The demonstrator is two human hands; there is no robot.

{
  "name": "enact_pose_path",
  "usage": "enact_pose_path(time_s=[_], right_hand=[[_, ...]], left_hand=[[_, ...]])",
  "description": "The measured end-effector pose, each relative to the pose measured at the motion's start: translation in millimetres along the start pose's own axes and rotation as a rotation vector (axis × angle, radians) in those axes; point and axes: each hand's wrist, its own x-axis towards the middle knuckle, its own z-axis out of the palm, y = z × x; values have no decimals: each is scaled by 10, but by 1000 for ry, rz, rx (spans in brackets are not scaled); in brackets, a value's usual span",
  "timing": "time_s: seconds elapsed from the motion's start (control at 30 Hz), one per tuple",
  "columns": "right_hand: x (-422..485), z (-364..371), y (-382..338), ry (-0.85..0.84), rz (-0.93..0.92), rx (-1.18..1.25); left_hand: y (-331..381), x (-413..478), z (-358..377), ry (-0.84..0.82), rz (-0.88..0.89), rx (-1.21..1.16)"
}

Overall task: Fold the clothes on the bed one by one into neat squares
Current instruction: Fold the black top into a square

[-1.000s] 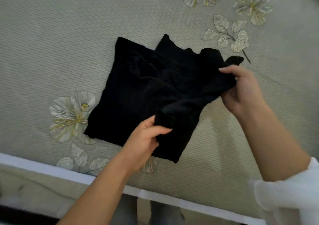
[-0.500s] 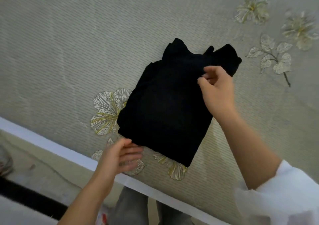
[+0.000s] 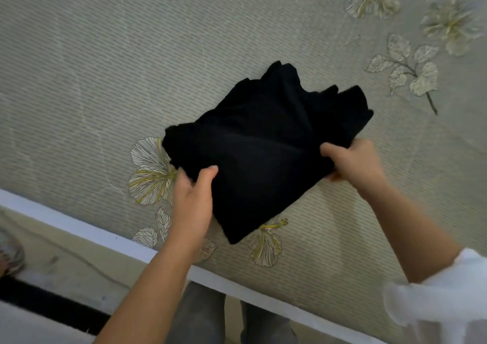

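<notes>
A black garment (image 3: 266,143), folded into a thick rough square, sits in the middle of the bed's pale green floral mat (image 3: 105,67). My left hand (image 3: 193,201) grips its near left edge, thumb on top and fingers under the cloth. My right hand (image 3: 355,163) grips the right edge the same way. The near part of the bundle looks raised off the mat, with one corner hanging down toward me. The far edge is bunched and uneven.
The bed's white front edge (image 3: 79,227) runs diagonally below my arms. Beyond it lie the floor and a shoe (image 3: 9,254) at the far left. My grey trouser legs (image 3: 210,317) stand against the bed. Printed flowers mark the mat around the garment.
The garment was folded over from a wide spread into a compact square. Both hands then moved to its left and right edges, took hold, and the near side has come up off the mat.
</notes>
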Motion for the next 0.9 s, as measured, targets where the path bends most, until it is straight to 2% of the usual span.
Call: enact_pose_path(time_s=[0.1, 0.13, 0.17, 0.23, 0.3, 0.37, 0.43, 0.5, 0.57, 0.73, 0.9], right_hand=[[-340, -86, 372, -221, 229, -285], [-440, -127, 479, -216, 228, -343], [-496, -171, 574, -147, 160, -352], [-551, -210, 640, 70, -84, -275], [-538, -133, 563, 275, -396, -281], [-416, 84, 469, 321, -667, -386], [-239, 307, 403, 217, -778, -561], [-36, 453, 392, 92, -753, -744], [131, 520, 461, 39, -691, -815], [174, 515, 474, 4, -667, -808], [193, 317, 390, -54, -638, -598]], left_hand=[[91, 142, -71, 184, 119, 11], [70, 179, -106, 239, 148, 63], [33, 199, -132, 285, 194, 151], [-50, 178, -170, 334, 403, 433], [-149, 112, -85, 281, 613, 735], [-283, 93, 34, 159, 706, 954], [-434, 135, 97, 84, 677, 1100], [-562, 213, 79, 90, 601, 1175], [-635, 276, 48, 93, 565, 1222], [-668, 306, 68, 109, 572, 1246], [-615, 285, 16, 39, 555, 1228]])
